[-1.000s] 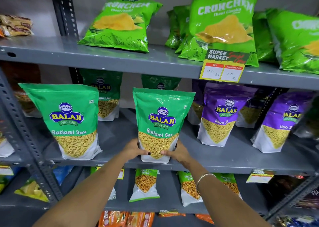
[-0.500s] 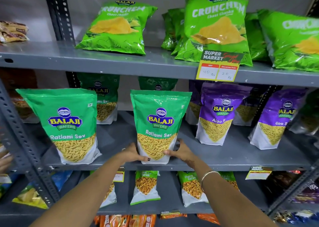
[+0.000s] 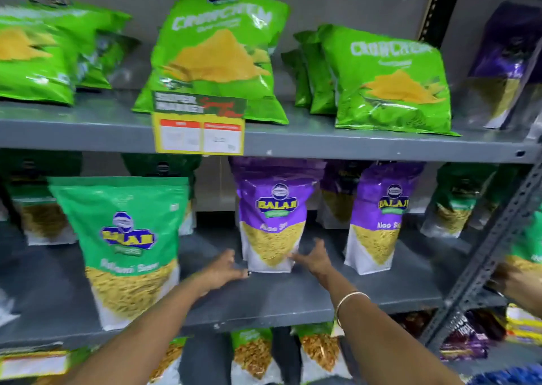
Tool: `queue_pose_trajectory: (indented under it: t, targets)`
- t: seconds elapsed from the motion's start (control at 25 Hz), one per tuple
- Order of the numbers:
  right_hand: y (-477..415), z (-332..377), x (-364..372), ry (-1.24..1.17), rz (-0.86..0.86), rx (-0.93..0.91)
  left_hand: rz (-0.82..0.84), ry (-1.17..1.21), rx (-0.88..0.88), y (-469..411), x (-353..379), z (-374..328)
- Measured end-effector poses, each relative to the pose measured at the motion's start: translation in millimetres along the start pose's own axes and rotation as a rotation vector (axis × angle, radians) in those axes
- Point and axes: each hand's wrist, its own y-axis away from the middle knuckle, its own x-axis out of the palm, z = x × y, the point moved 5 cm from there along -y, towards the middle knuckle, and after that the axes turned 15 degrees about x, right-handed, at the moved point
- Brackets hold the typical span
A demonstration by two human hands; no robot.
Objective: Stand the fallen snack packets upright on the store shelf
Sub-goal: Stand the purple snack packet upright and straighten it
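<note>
A purple Balaji Aloo Sev packet (image 3: 272, 208) stands upright on the grey middle shelf (image 3: 264, 302). My left hand (image 3: 225, 270) is at its lower left corner with fingers spread, just short of the bag. At the lower right corner is my right hand (image 3: 311, 260), fingers apart and its fingertips touching the bag's edge. The green Ratlami Sev packet (image 3: 126, 238) stands upright to the left, free of both hands. A second purple packet (image 3: 378, 223) stands to the right. The view is motion-blurred.
Green Crunchem bags (image 3: 217, 56) lean on the top shelf above a yellow price tag (image 3: 199, 132). More packets stand behind and on the lower shelf (image 3: 252, 355). A slotted steel post (image 3: 484, 255) rises at the right, with another person's hand (image 3: 516, 285) beyond it.
Both hands let go of the green Ratlami Sev packet, which stays upright, and moved right to the base of the purple Aloo Sev packet. The view swung right too.
</note>
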Motion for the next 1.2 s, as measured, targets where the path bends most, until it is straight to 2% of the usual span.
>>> queue_pose_trajectory:
  t: [0.08, 0.12, 0.2, 0.28, 0.4, 0.76, 1.2]
  targets:
    - [-30, 4, -1, -0.066, 0.191, -0.019, -0.223, 0.107, 0.007, -32, 9, -5]
    - [-39, 5, 1, -0.084, 0.271, -0.024, -0.276, 0.178, 0.022, -43, 11, -5]
    - [-39, 10, 7, -0.105, 0.406, -0.064, -0.306, 0.279, 0.010, -55, 17, -4]
    - [-35, 5, 11, -0.146, 0.463, -0.071, -0.352, 0.283, -0.023, -52, 23, -3]
    - [-21, -4, 9, -0.143, 0.454, -0.071, -0.450, 0.228, -0.036, -34, 29, -7]
    - [30, -38, -12, -0.042, 0.431, -0.096, -0.384, 0.104, -0.071, 29, 46, -21]
    - [35, -45, -11, 0.020, 0.416, -0.069, -0.377, 0.061, -0.080, 39, 48, -25]
